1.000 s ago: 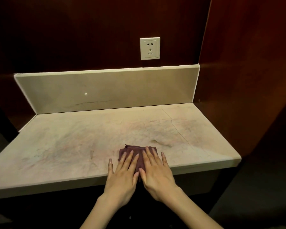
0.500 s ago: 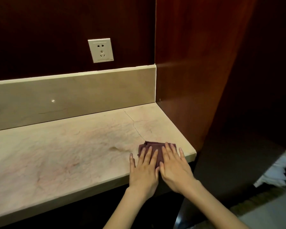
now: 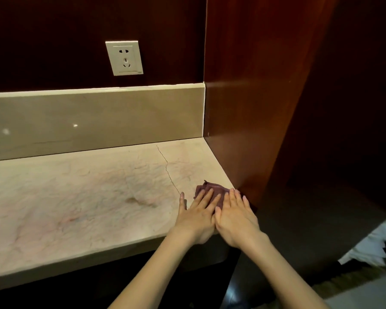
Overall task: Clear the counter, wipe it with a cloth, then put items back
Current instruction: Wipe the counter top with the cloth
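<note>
The brownish stain (image 3: 140, 201) sits on the counter (image 3: 65, 208) left of the hands — it likely needs a firm pass of its own. The left hand (image 3: 196, 216) and right hand (image 3: 235, 216) lie side by side, fingers straight, pressing the maroon cloth (image 3: 212, 190) flat at the near right corner. Even pressure should carry the wipe to the wooden side panel (image 3: 250, 108) — no strip missed.

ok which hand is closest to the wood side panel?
The right hand: its fingertips nearly reach the wood side panel at the counter's right end. The left hand lies beside it, further left, both flat on the cloth.
</note>
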Available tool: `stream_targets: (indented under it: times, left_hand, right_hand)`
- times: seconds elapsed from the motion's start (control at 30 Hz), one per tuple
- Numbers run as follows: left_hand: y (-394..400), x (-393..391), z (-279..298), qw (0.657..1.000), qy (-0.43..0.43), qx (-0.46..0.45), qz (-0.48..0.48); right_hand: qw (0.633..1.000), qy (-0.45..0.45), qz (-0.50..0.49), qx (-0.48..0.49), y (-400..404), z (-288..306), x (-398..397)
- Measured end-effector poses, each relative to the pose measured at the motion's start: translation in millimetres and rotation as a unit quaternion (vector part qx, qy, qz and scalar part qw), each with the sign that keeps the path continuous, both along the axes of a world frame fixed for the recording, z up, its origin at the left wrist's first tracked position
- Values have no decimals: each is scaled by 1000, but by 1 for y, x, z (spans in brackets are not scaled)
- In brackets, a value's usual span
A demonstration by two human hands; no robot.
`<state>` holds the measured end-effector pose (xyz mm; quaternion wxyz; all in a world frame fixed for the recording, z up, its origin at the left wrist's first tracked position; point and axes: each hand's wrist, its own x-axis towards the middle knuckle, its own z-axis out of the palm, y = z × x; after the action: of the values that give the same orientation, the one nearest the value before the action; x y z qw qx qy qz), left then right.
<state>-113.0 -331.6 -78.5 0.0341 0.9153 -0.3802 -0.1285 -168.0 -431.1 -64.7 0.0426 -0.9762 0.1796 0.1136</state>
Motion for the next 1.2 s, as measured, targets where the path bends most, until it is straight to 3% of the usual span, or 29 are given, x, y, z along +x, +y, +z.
stream_targets:
  times: [0.57, 1.0, 1.2]
  left_hand:
    - [-29, 124, 4, 998, 15, 38, 55]
    - [-49, 252, 5, 998, 13, 25, 49]
    - [-51, 269, -1, 999, 20, 5, 43]
  right_hand:
    - [994, -92, -18, 60, -18, -16, 120]
    - [996, -60, -42, 60, -37, -12, 252]
    - [995, -60, -25, 77, -48, -16, 277]
